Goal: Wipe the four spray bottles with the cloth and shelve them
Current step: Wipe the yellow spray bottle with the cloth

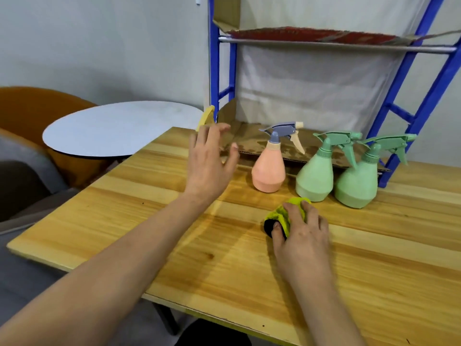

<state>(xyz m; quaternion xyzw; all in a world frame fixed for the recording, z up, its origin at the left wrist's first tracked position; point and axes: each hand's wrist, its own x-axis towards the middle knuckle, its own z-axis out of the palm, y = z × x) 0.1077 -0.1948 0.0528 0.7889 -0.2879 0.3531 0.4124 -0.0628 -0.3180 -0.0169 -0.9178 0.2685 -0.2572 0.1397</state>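
Three spray bottles stand on the wooden table in front of the shelf: a pink one with a grey trigger and two green ones. A yellow object shows at the shelf's left corner, mostly hidden behind my left hand. My left hand hovers there with fingers spread, holding nothing, left of the pink bottle. My right hand presses on and grips a crumpled yellow-green cloth lying on the table, just in front of the pink and green bottles.
A blue metal shelf frame stands at the table's back, its low shelf lined with stained cardboard and an upper shelf above. A round white table and an orange chair are to the left.
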